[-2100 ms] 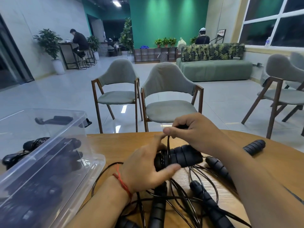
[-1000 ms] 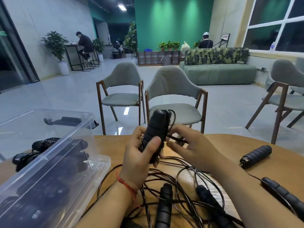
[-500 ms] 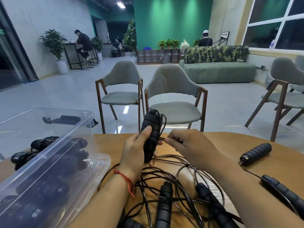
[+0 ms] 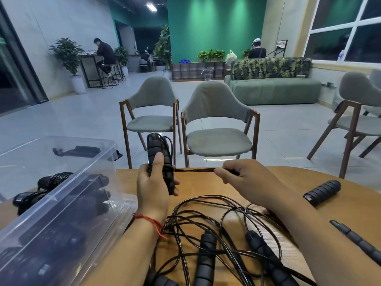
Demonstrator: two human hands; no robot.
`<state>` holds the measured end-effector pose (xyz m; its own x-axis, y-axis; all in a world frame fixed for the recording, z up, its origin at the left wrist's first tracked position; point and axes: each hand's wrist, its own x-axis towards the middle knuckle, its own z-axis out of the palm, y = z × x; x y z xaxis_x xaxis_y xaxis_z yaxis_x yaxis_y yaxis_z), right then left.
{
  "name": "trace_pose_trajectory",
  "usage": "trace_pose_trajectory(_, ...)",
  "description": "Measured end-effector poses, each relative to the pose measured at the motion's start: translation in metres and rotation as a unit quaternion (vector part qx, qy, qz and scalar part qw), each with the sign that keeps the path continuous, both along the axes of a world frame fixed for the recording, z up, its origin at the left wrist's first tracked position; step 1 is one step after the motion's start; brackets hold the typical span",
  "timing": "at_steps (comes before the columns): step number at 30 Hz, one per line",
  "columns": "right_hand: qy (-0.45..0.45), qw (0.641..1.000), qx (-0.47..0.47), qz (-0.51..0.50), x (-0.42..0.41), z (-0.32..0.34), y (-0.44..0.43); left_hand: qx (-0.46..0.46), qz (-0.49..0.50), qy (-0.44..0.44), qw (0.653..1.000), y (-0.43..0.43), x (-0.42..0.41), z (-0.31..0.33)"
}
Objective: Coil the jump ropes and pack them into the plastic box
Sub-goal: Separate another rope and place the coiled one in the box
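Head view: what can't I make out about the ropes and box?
All head view.
Plastic box: cloudy wall blurs contents, rope count unclear; left edge crops it.
Loose cords: tangled; forearms and bottom edge hide which handle each joins.
Held handles: left hand covers their lower part.
Pulled cord: its onward run hidden inside the right hand.

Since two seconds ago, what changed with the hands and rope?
The left hand raised the handles from lying low over the table to upright and grips them. The right hand left the handles and drew rightward, its fingers pinching the cord, now stretched taut between the two hands. Unchanged: the plastic box on the left, the loose ropes tangled on the table, the lone handle at right.
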<state>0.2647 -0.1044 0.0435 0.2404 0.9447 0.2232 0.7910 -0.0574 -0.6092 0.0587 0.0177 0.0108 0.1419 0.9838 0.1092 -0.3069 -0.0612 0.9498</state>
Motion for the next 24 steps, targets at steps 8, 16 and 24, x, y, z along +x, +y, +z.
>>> trace_pose_trajectory(8,0.074,0.995,0.063,-0.011,0.0,0.011,-0.002,0.089,-0.025,0.11,0.99,-0.004,0.001,-0.006)
trace_pose_trajectory(16,0.023,0.994,0.005,0.105,-0.026,0.024,-0.007,0.216,-0.027,0.337,0.916,-0.012,0.011,-0.012)
trace_pose_trajectory(24,0.052,0.992,0.045,0.103,-0.02,0.028,-0.009,0.319,-0.046,0.442,0.837,-0.026,0.012,-0.015)
